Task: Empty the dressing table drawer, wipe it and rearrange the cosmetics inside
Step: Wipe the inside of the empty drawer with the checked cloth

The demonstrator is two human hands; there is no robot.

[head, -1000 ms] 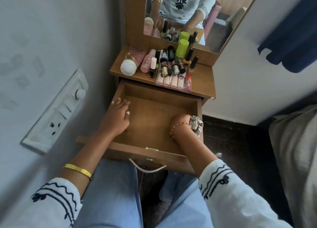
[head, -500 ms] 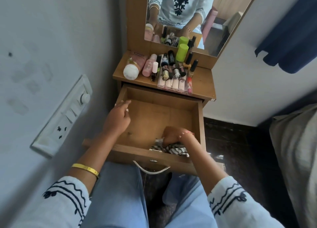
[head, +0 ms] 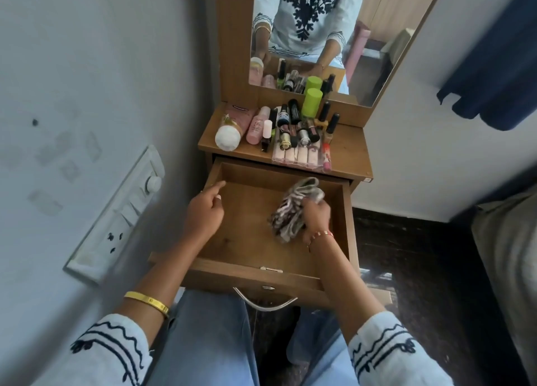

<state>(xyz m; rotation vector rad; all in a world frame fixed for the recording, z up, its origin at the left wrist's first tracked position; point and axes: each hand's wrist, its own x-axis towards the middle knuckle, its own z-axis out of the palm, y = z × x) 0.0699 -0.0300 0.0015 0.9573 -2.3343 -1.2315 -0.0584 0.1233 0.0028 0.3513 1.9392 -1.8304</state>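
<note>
We treat the drawer (head: pixel 252 240) as rigid and emptied; our left hand (head: pixel 203 214), loosely curled and holding nothing, reaches its left wall. The cosmetics (head: pixel 290 133), likely light, hard and slippery, crowd the dressing table's top by the mirror. Our right hand (head: pixel 315 218) grasps the soft cloth (head: pixel 293 208), bunched, near the drawer's right wall.

cloth (head: pixel 293 208): black-white striped | drawer (head: pixel 252 258): brown wood | tall bottle (head: pixel 311 102): lime green | bangle (head: pixel 146 303): yellow
</note>
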